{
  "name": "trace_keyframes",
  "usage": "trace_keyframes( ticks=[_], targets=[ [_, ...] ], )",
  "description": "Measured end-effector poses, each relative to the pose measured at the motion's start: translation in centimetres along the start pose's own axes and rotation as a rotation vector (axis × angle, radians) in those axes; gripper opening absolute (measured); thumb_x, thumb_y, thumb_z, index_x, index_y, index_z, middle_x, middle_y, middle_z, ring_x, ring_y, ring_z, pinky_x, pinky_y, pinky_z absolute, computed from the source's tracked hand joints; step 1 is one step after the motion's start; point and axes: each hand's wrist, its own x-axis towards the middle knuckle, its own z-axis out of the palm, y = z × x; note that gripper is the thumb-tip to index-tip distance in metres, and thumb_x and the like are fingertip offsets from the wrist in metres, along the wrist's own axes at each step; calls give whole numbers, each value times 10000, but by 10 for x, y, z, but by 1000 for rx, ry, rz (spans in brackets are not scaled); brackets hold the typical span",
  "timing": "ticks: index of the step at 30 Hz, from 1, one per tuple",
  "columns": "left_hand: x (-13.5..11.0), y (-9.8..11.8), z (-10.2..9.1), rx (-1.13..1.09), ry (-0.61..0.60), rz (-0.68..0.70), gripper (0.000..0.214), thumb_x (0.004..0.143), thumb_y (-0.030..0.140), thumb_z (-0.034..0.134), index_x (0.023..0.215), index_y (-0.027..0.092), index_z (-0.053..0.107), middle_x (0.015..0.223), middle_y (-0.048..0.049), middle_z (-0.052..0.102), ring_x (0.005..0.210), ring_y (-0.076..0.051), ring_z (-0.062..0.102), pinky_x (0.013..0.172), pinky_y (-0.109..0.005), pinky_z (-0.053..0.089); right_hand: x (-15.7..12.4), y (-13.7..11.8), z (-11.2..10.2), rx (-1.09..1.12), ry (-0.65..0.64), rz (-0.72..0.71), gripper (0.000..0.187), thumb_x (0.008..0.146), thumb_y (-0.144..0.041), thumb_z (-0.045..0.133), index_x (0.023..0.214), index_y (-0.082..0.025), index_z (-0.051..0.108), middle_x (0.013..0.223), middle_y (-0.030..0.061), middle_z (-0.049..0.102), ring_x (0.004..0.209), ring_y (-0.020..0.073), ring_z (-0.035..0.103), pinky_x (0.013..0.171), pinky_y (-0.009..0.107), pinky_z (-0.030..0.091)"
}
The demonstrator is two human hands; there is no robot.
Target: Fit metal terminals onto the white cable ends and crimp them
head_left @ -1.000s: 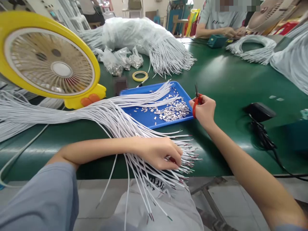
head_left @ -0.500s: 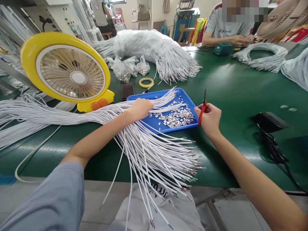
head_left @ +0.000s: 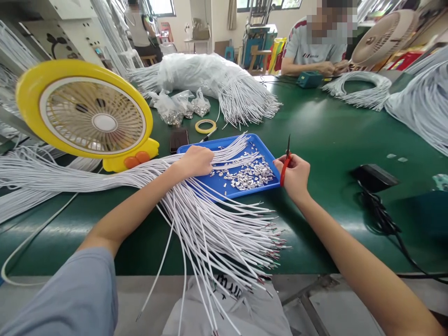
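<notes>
My left hand (head_left: 196,161) is closed over a bunch of white cables (head_left: 229,151) at the left side of a blue tray (head_left: 261,140). The cable ends in that bunch reach across the tray. Small shiny metal pieces (head_left: 254,175) lie loose in it. A thick spread of more white cables (head_left: 224,224) runs under my left forearm and fans out towards the front edge, with bare coloured wire tips. Beside the tray's right end, my right hand (head_left: 296,175) grips red-handled scissors (head_left: 286,165), their dark blades pointing up.
A yellow fan (head_left: 91,112) stands at the left. Behind the tray lie a phone (head_left: 179,140), a tape roll (head_left: 206,126), bags of metal pieces (head_left: 170,107) and a wrapped cable bundle (head_left: 196,70). A black adapter (head_left: 374,177) with its cord lies right. A co-worker (head_left: 311,51) sits opposite.
The whole view has shifted, so things appear further left and slightly lower. Both hands keep their holds, with little movement relative to the tray.
</notes>
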Motion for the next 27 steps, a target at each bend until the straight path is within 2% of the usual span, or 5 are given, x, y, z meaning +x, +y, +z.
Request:
trace_keyframes(
  ticks=[5, 11, 17, 22, 27],
  targets=[
    [-1, 19, 0, -219, 62, 107, 279, 878, 299, 439, 815, 136, 657, 838, -71, 689, 755, -163, 599, 668, -246, 415, -1, 2, 2, 39, 14, 12, 114, 671, -273, 660, 672, -185, 588, 623, -14, 568, 561, 123, 490, 547, 274, 410],
    [-22, 61, 11, -579, -143, 579, 311, 918, 309, 479, 718, 123, 629, 688, -30, 610, 628, -107, 518, 616, -216, 384, -1, 6, 3, 72, 50, 49, 105, 661, -268, 650, 672, -188, 582, 630, -16, 571, 572, 119, 497, 572, 278, 428],
    [-32, 74, 14, -575, -251, 565, 208, 865, 205, 531, 776, 130, 703, 745, -54, 689, 644, -113, 571, 628, -223, 383, 0, 11, 5, 117, 50, 91, 102, 652, -262, 645, 675, -179, 590, 623, -28, 562, 545, 94, 470, 550, 257, 402],
    [-34, 72, 13, -577, -390, 607, 267, 885, 249, 505, 743, 130, 696, 700, -42, 685, 587, -96, 543, 598, -219, 374, -1, 9, 5, 125, 53, 75, 101, 659, -255, 651, 668, -183, 581, 622, -26, 560, 545, 99, 475, 548, 261, 397],
    [-26, 66, 17, -824, -524, 618, 219, 856, 275, 573, 797, 114, 707, 754, -53, 689, 631, -98, 568, 586, -192, 407, -9, -2, 6, 108, 11, 28, 71, 672, -233, 662, 668, -187, 609, 634, -5, 594, 571, 126, 514, 572, 280, 416]
  ],
)
